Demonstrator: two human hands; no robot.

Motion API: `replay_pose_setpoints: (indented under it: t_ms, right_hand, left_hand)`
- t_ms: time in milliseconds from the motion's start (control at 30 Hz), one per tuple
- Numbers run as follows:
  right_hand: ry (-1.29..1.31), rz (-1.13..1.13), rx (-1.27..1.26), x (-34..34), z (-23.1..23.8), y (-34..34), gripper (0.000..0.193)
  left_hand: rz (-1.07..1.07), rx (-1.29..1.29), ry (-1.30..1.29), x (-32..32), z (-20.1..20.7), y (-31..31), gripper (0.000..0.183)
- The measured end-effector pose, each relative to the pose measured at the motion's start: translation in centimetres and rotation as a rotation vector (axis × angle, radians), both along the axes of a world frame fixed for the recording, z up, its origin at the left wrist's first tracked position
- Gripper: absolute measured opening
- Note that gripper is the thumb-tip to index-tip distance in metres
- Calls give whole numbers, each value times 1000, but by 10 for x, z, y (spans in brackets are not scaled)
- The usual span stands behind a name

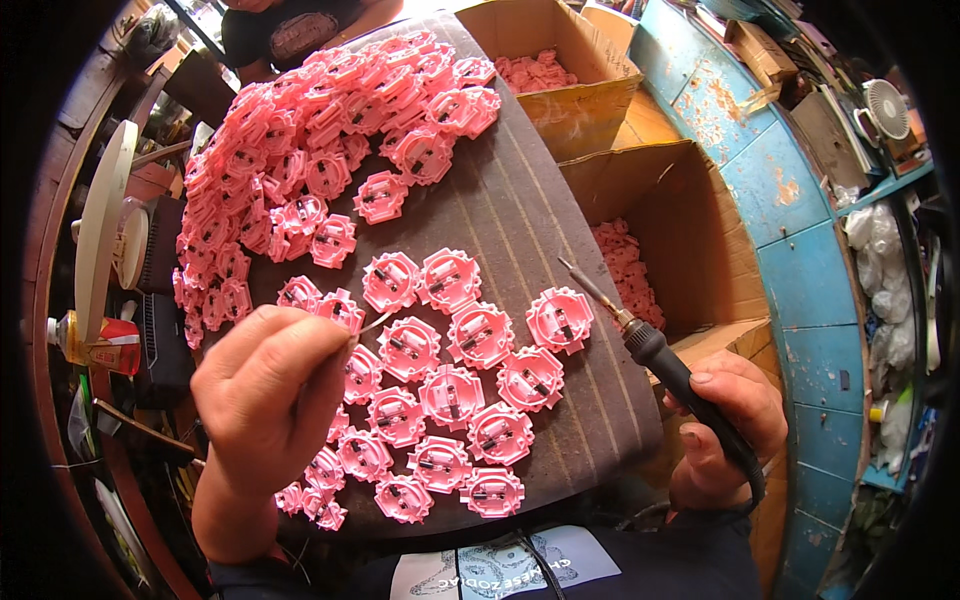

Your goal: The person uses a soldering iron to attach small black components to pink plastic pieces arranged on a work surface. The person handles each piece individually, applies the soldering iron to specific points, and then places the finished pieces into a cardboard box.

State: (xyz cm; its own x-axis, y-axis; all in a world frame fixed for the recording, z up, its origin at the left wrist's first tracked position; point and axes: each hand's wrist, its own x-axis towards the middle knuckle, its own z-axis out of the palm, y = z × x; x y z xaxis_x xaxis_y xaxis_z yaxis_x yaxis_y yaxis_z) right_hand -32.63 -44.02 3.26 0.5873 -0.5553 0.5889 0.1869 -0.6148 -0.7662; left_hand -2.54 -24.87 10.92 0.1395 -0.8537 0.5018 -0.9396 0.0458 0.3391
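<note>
My right hand [735, 420] grips a black-handled soldering iron [672, 365], its metal tip pointing up and to the left over the table's right edge. Over the left part of the near group, my left hand [275, 385] pinches a thin length of solder wire [377, 321], whose free end sticks out to the right. Pink plastic housings [452, 396] with small black and metal parts inside lie face up in loose rows beneath and between my hands. The wire's end hangs close to one housing [409, 348]; I cannot tell whether it touches.
A big heap of pink housings [330, 110] covers the table's far left. Right of the dark striped table [590, 400] stand open cardboard boxes [690, 210] holding more pink pieces. Another person [300, 30] sits at the far end. A bottle [100, 343] stands at left.
</note>
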Motion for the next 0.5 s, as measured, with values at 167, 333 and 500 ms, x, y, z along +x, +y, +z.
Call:
replay_pose_setpoints:
  t_ms: [167, 333, 500]
  right_hand:
    - [10, 122, -72, 15, 2, 1, 34]
    - [60, 124, -119, 29, 7, 5, 30]
    - [50, 130, -122, 42, 6, 7, 25]
  left_hand:
    - [-172, 115, 30, 1, -24, -4, 23]
    - [-270, 217, 48, -2, -46, -8, 28]
    - [-235, 160, -19, -2, -57, -20, 16]
